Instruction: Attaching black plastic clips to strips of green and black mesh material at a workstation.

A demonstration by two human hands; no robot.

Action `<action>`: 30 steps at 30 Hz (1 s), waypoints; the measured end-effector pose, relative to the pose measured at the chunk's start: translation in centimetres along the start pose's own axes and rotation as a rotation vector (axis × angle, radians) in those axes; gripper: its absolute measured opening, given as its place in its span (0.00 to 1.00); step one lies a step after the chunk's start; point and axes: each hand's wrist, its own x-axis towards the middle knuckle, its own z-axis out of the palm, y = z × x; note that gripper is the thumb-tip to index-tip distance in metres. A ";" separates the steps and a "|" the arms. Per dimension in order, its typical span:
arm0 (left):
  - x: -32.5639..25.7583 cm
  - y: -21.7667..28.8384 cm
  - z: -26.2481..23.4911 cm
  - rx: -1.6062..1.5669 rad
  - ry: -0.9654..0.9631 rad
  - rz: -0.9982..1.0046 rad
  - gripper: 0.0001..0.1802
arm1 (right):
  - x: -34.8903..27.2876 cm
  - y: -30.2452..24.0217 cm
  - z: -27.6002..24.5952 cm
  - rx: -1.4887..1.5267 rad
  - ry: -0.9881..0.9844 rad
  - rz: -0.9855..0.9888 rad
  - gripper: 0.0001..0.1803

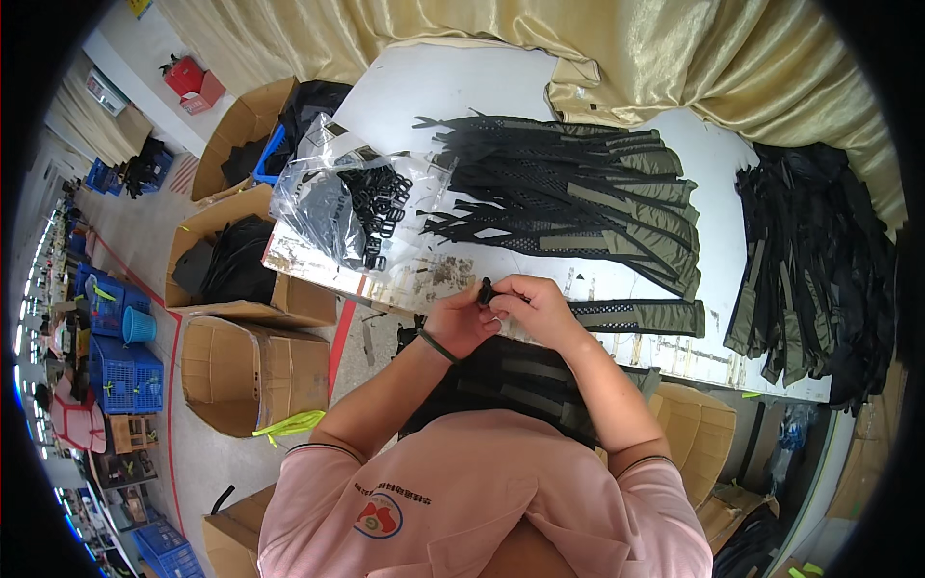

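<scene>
Both my hands meet at the table's near edge around a small black piece [486, 291] that looks like a buckle; its exact shape is too small to make out. My left hand [464, 318] grips it from the left, fingers curled. From the right, my right hand [531, 306] pinches it between thumb and fingers. Just right of my right hand lies a single black mesh strip with olive fabric [646, 317], its left end hidden behind my hands. Beyond it, a pile of similar strips [568, 188] is spread across the table, with thin black straps at their left ends.
A clear plastic bag [332, 207] of black buckle-like pieces sits on the white table's [438, 77] left. More strips [795, 279] hang over its right end. Cardboard boxes [255, 371] line the left side. Dark fabric [506, 380] lies between my body and the table.
</scene>
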 end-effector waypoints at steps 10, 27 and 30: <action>0.3 0.3 1.2 0.398 0.140 0.241 0.05 | 0.5 -0.5 -0.9 -0.696 0.097 -0.566 0.09; 0.2 -1.1 2.8 0.956 0.198 0.665 0.03 | -0.8 0.5 -0.2 0.189 0.176 0.108 0.12; 0.0 -1.2 2.6 0.988 0.129 0.713 0.03 | -1.1 0.4 0.1 0.298 0.223 0.104 0.12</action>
